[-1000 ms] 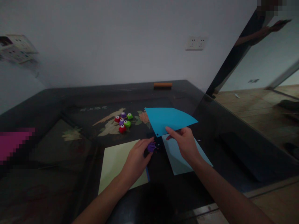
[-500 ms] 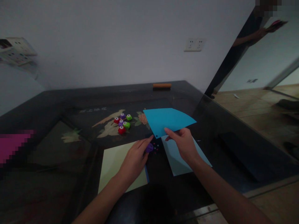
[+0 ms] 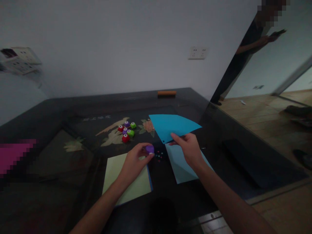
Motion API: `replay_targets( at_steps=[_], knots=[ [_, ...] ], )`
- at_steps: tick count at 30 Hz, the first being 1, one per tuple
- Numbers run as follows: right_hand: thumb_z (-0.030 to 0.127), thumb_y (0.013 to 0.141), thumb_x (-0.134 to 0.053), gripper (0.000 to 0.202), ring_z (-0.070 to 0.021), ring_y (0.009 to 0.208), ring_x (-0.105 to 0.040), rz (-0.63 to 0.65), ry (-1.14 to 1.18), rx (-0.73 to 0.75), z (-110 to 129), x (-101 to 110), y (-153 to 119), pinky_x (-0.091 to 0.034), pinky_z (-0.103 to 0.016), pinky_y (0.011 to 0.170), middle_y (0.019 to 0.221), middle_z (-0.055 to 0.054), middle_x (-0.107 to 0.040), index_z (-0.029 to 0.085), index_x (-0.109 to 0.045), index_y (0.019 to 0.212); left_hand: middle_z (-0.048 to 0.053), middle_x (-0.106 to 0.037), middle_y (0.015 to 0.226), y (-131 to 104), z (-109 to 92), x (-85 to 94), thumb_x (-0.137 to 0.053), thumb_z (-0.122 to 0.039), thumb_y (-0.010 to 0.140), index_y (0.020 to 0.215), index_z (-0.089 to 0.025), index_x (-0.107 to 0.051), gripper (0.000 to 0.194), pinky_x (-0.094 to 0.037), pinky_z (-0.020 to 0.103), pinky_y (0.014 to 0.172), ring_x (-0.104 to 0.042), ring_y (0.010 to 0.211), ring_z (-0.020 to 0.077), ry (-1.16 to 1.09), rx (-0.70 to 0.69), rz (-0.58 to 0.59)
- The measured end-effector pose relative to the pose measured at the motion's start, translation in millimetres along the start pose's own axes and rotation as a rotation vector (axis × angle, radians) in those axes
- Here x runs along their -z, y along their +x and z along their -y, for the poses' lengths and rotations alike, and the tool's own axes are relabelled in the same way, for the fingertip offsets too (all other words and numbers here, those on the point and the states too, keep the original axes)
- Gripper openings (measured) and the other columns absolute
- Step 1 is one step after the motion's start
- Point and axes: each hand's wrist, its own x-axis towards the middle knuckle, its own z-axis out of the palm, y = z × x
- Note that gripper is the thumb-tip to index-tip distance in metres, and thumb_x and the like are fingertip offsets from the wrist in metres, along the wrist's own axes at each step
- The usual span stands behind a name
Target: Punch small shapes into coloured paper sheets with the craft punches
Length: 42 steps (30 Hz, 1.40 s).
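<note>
My left hand (image 3: 138, 156) is closed round a small purple hole punch (image 3: 149, 149), gripped between thumb and fingers just above the table. Held in my right hand (image 3: 188, 148), thumb on top, is a bright blue sheet of paper (image 3: 173, 125) with a curved outer edge. A small dark hole shows near the sheet's lower corner. Beneath my left hand lies a stack of pale yellow paper (image 3: 113, 172) with a blue edge at its right side. Light blue paper (image 3: 180, 169) rests under my right hand. Tiny coloured paper dots (image 3: 159, 156) are scattered between the two hands.
Several red, purple and green punches (image 3: 125, 138) sit in a group on the dark glossy table (image 3: 80, 107). An orange-brown bar (image 3: 167, 93) lies at the far edge. Pink paper (image 3: 14, 156) shows at the left, and a person (image 3: 246, 48) stands beyond the right edge.
My left hand has drawn back to the left with the purple punch, away from the blue sheet's corner. My right hand still holds the sheet in nearly the same place.
</note>
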Motion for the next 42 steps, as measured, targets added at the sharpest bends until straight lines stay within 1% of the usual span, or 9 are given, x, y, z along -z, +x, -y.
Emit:
replay_targets(
  at_steps=[4,7,9,14,19,23,28,34,42],
  knots=[
    [0.037,0.061,-0.077,0.027,-0.0146,0.046,-0.062,-0.047,0.039,0.026,9.1,4.6,2.2,-0.049,-0.026,0.050,0.051,0.000,-0.065,0.015,-0.062,0.057,0.005,-0.066,0.100,3.1,0.8,1.3,-0.065,-0.036,0.077,0.111,-0.019,-0.061,0.039,-0.050,0.032,0.080,-0.065,0.084,0.0181,-0.292,0.175,0.004],
    [0.035,0.057,-0.080,0.026,-0.0154,0.049,-0.063,-0.081,0.117,0.069,11.8,9.6,6.9,-0.051,-0.027,0.051,0.056,0.000,-0.067,0.014,-0.064,0.063,0.006,-0.068,0.100,3.6,-0.1,-1.6,-0.071,-0.036,0.072,0.109,-0.018,-0.064,0.042,-0.048,0.030,0.085,-0.063,0.090,0.0179,-0.504,0.226,-0.024],
    [0.034,0.056,-0.081,0.027,-0.0155,0.050,-0.063,-0.097,0.154,0.103,13.1,14.9,11.1,-0.053,-0.028,0.053,0.060,-0.001,-0.068,0.014,-0.066,0.067,0.007,-0.070,0.097,3.0,-2.9,-4.0,-0.076,-0.033,0.065,0.110,-0.017,-0.064,0.049,-0.048,0.030,0.084,-0.063,0.091,0.0187,-0.547,0.253,-0.038],
    [0.033,0.054,-0.081,0.028,-0.0142,0.051,-0.062,-0.167,0.211,0.170,19.8,31.7,20.6,-0.055,-0.029,0.055,0.060,0.000,-0.067,0.014,-0.066,0.068,0.009,-0.069,0.106,8.4,-11.7,-8.2,-0.072,-0.032,0.068,0.113,-0.016,-0.062,0.049,-0.051,0.031,0.080,-0.066,0.087,0.0185,-0.295,0.223,-0.024],
    [0.033,0.053,-0.082,0.029,-0.0144,0.054,-0.063,-0.194,0.247,0.184,24.6,38.2,23.0,-0.056,-0.030,0.056,0.062,0.000,-0.068,0.015,-0.065,0.069,0.010,-0.072,0.091,43.6,-12.7,-15.0,-0.063,-0.040,0.077,0.102,-0.012,-0.066,0.038,-0.054,0.034,0.069,-0.067,0.075,0.0213,-0.069,0.175,0.015],
    [0.032,0.053,-0.081,0.028,-0.0146,0.053,-0.062,-0.183,0.245,0.174,22.6,37.1,23.4,-0.055,-0.030,0.055,0.061,-0.001,-0.068,0.015,-0.066,0.069,0.008,-0.069,0.093,82.8,-2.6,-29.3,-0.069,-0.032,0.075,0.093,-0.013,-0.067,0.027,-0.050,0.038,0.082,-0.063,0.091,0.0250,0.201,0.119,-0.003],
    [0.031,0.053,-0.081,0.027,-0.0144,0.052,-0.062,-0.165,0.243,0.156,20.6,37.9,25.3,-0.054,-0.029,0.055,0.060,-0.001,-0.068,0.015,-0.067,0.069,0.008,-0.059,0.114,113.2,19.6,-51.9,-0.055,-0.032,0.089,0.112,-0.015,-0.056,0.029,-0.051,0.042,0.082,-0.060,0.097,0.0209,0.425,0.092,0.037],
    [0.032,0.053,-0.081,0.026,-0.0152,0.052,-0.062,-0.156,0.245,0.148,22.3,38.1,25.1,-0.055,-0.031,0.055,0.060,-0.001,-0.068,0.015,-0.067,0.067,0.008,-0.058,0.115,125.4,32.5,-64.4,-0.055,-0.032,0.089,0.115,-0.016,-0.055,0.031,-0.051,0.042,0.082,-0.060,0.097,0.0213,0.535,0.024,0.056],
    [0.034,0.057,-0.079,0.027,-0.0174,0.055,-0.063,-0.143,0.197,0.154,22.5,37.7,22.8,-0.056,-0.034,0.057,0.064,-0.003,-0.069,0.015,-0.067,0.071,0.008,-0.057,0.117,133.0,25.1,-68.0,-0.055,-0.031,0.089,0.115,-0.017,-0.055,0.030,-0.050,0.043,0.083,-0.059,0.099,0.0215,0.574,-0.042,0.034]
  ],
)
